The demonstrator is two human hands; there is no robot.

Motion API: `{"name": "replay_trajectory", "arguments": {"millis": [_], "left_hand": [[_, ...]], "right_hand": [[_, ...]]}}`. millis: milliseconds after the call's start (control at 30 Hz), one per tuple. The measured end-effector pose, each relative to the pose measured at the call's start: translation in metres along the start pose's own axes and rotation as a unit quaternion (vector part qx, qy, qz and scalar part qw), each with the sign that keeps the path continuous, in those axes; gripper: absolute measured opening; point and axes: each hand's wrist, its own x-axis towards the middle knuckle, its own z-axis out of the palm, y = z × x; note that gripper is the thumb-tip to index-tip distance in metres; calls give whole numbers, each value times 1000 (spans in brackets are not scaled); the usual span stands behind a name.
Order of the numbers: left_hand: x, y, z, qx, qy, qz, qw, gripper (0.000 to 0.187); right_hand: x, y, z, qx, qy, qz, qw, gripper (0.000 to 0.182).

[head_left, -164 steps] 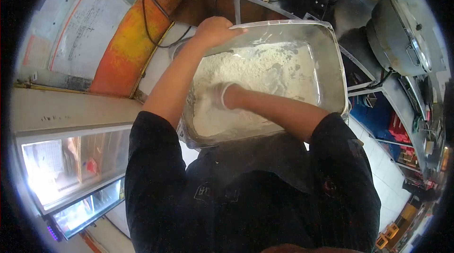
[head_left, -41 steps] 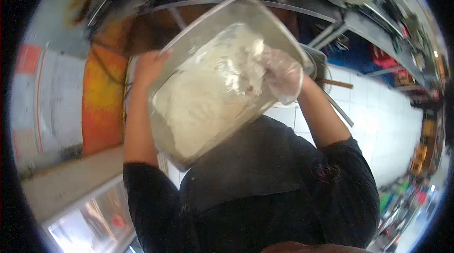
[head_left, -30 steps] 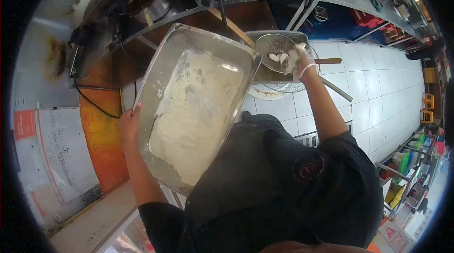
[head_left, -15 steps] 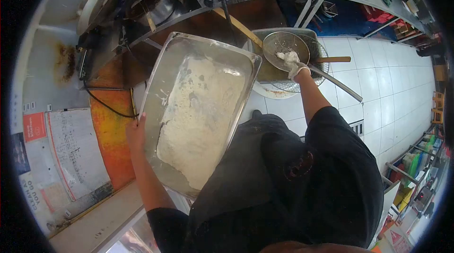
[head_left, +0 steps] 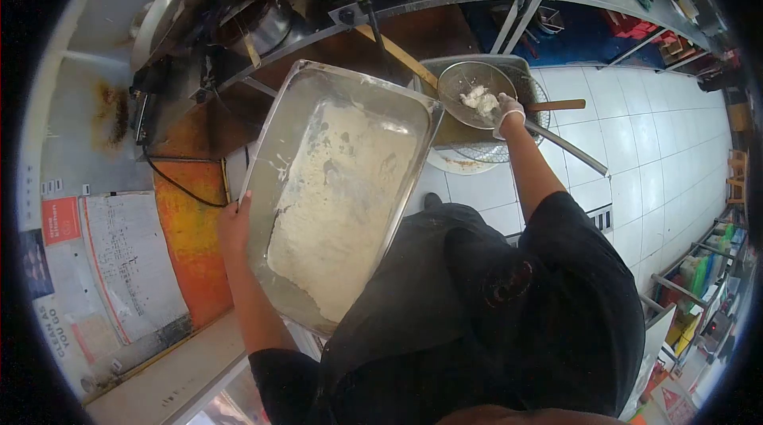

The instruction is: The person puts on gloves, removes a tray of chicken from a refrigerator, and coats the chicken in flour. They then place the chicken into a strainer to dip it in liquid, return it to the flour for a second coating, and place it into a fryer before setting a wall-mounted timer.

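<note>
My left hand [head_left: 234, 220] is closed on the left rim of a deep steel tray [head_left: 416, 156], which is tilted against my front. White flour [head_left: 338, 210] covers much of its bottom, with some clumps and thin spots. On the right, my right hand [head_left: 509, 111], in a thin clear glove, is at the edge of a round mesh strainer [head_left: 459, 81]. Its fingers look loosely apart beside a flour-coated lump [head_left: 479, 99] lying in the mesh. The strainer's metal handle [head_left: 568, 147] points to the lower right.
Beneath the strainer are a rectangular metal container [head_left: 509, 62] and a wire basket [head_left: 481, 153]. A wooden handle [head_left: 556, 105] and a long wooden pole [head_left: 401, 53] reach out there. Above is a steel stove bench [head_left: 445, 0] with a pot [head_left: 266, 24]. White floor tiles [head_left: 636, 123] lie right.
My right hand has drawn back from over the flour-coated lump to the strainer's edge, and the lump now shows in the mesh. My left hand stays on the tray rim.
</note>
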Motion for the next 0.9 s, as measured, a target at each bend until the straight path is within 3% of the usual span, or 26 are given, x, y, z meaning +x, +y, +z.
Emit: {"name": "replay_trajectory", "arguments": {"millis": [67, 100, 133, 167, 267, 300, 333, 400, 467, 500, 533, 567, 633, 700, 767, 833, 867, 900], "left_hand": [[0, 1, -2, 13, 2, 17, 1000, 70], [-2, 7, -6, 27, 4, 26, 999, 70], [-2, 9, -9, 41, 7, 37, 998, 70], [-2, 6, -10, 28, 8, 36, 999, 69], [3, 1, -6, 1, 5, 42, 999, 69], [6, 0, -7, 4, 2, 43, 999, 69], [8, -1, -8, 8, -4, 42, 999, 69], [8, -3, -10, 3, -14, 56, 998, 69], [6, 1, -14, -13, -6, 59, 998, 69], [1, 4, -13, -27, 2, 52, 998, 69], [-4, 6, -13, -40, 8, 45, 998, 70], [-5, 4, -11, -34, 6, 43, 998, 70], [0, -3, -5, -24, 1, 38, 999, 71], [0, -8, -1, -9, 4, 17, 1000, 70], [0, -8, -1, -2, 9, 6, 1000, 70], [-1, -6, -3, 2, 9, 8, 1000, 69], [-1, -2, -7, 16, 11, 12, 1000, 68], [-3, 1, -11, 28, 11, 17, 999, 68]], "right_hand": [[-15, -15, 7, -184, 6, -109, 977, 17], [-34, -27, 18, -360, 35, -253, 897, 17], [-63, -42, 37, -513, 62, -385, 765, 17], [-83, -50, 52, -634, 88, -495, 587, 17], [-96, -71, 76, -822, 77, -515, 231, 17], [-38, -49, 68, -805, 86, -462, 362, 21], [20, -31, 41, -836, 14, -470, 282, 27], [-56, -26, 47, -787, 61, -432, 436, 29], [2, -31, 8, -845, -22, -356, 398, 28], [-9, -46, 9, -868, -66, -316, 378, 28], [-29, -57, -8, -878, -42, -292, 377, 28], [-103, -83, 1, -888, -19, -266, 375, 30], [-59, -81, -67, -867, 27, -224, 444, 34], [-117, -106, -84, -793, 161, -140, 571, 31], [-150, -125, -111, -828, 159, -81, 532, 41], [-164, -118, -153, -819, 186, -186, 509, 49], [-186, -127, -138, -818, 200, -82, 532, 54], [-185, -120, -156, -832, 178, -58, 522, 51]]}}
